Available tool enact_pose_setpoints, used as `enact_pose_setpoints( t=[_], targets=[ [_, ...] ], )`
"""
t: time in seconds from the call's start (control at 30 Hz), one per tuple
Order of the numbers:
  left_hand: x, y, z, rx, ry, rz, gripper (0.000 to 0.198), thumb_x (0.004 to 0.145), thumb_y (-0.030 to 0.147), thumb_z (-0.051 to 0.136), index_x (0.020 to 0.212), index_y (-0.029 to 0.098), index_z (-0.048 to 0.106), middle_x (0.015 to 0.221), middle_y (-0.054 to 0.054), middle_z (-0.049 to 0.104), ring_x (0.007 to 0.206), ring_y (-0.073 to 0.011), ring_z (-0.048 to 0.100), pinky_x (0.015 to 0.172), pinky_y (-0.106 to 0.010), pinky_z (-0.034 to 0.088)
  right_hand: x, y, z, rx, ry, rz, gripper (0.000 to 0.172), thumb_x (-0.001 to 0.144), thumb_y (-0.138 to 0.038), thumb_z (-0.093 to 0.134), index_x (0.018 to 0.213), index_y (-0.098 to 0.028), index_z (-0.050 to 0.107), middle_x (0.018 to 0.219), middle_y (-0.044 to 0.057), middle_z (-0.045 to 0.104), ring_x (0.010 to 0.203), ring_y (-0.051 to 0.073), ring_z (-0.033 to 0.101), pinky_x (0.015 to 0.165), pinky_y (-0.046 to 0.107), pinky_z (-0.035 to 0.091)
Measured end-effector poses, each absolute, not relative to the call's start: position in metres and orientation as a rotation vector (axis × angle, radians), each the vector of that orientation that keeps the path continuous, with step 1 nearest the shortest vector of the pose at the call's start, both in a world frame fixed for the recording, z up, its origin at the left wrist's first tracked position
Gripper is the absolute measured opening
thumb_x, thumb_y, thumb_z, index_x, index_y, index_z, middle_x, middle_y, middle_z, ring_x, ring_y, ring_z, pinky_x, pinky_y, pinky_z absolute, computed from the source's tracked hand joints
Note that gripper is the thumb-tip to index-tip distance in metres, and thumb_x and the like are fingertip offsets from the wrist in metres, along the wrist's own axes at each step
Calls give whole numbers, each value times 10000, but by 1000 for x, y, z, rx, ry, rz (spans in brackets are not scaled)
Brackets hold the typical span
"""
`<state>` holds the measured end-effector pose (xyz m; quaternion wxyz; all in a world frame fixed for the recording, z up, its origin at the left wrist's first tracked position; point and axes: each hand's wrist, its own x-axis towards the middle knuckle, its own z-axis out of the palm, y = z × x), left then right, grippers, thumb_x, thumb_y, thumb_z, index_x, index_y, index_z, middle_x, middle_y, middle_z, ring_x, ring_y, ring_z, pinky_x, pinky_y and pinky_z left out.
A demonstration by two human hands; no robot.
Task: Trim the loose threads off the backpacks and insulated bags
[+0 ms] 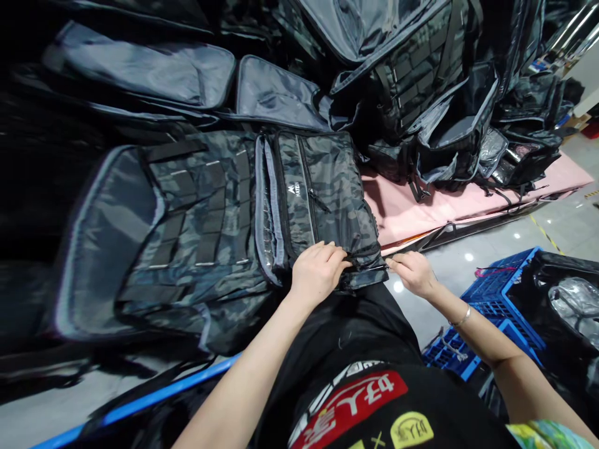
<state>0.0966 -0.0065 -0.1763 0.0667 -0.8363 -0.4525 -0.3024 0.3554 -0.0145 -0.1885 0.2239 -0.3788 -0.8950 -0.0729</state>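
Stock in view: a heap of dark backpacks (421,81) fills twelve to two o'clock, resting on a pink sheet (412,209) at three. One camouflage backpack (322,187) lies unzipped at centre, its front panel (187,218) flopped toward nine. A blue crate (496,299) sits at four. Your left hand (318,273) is closed over the backpack's near edge at six; your right hand (414,273), at its three o'clock, pinches a thin strip (380,267) running off that edge, too small to identify. A bangle (461,319) rings your right wrist.
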Motion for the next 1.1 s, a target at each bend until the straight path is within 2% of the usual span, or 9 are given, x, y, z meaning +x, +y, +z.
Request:
enact_pose_setpoints(
  t=[0.17,0.33,0.5,0.67,0.73,0.8,0.9,0.93,1.1],
  targets=[
    [100,-9,-179,-2510,-1395,-929,167,843,293,531,834,168,641,878,-90,698,908,-223,649,882,-394,490,354,-7,-196,-887,-2546,-297,231,916,-172,458,1029,-223,652,934,49,689,767,161,565,643,304,388],
    [104,-16,-181,-2507,-1405,-1015,188,838,329,541,850,165,632,903,-90,687,947,-211,632,918,-397,468,357,-2,-209,-809,-2462,-100,216,884,-163,490,1022,-215,647,875,68,682,784,192,595,691,335,464],
    [89,-55,-183,-2223,-1439,-1449,191,833,162,512,1001,188,599,987,-71,680,1014,-167,601,948,-350,446,365,-8,-224,-832,-2356,57,225,858,-240,546,1080,-228,587,901,98,664,831,247,629,728,397,520],
    [37,-111,-215,-1518,-2045,-1649,250,830,205,513,1074,191,569,1045,-100,631,1039,-213,564,920,-412,441,372,-16,-241,-939,-2424,159,369,802,-413,600,1118,-228,553,931,96,630,831,248,637,696,368,547],
    [10,-126,-232,-1081,-2431,-1673,310,836,313,498,1103,164,551,1135,-131,584,1116,-248,516,974,-454,388,371,-16,-248,-969,-2428,121,331,804,-397,590,1086,-225,580,935,88,609,829,227,635,696,332,544],
    [-10,-137,-243,-903,-2688,-1710,370,819,409,494,1068,147,573,1104,-129,605,1075,-264,544,945,-451,414,368,-16,-253,-1004,-2398,60,249,826,-342,542,1030,-219,613,939,84,591,814,206,631,681,302,535],
    [-10,-150,-242,-996,-2813,-1802,374,784,474,523,921,146,638,857,-72,678,839,-235,631,785,-388,508,361,-15,-253,-1007,-2346,31,196,834,-269,490,947,-212,639,918,77,593,803,196,623,684,298,516],
    [-2,-154,-237,-1049,-2802,-1816,374,780,474,534,931,150,644,853,-68,684,830,-231,635,777,-378,512,359,-14,-251,-994,-2327,39,185,833,-251,482,917,-211,642,890,71,599,799,198,619,689,306,509],
    [45,-155,-192,-1669,-2466,-1515,521,796,404,541,1256,164,485,1188,-148,588,1101,-278,543,940,-464,429,354,-6,-231,-907,-2169,69,94,812,-241,553,835,-184,623,773,60,610,722,206,594,673,340,476]
  ],
)
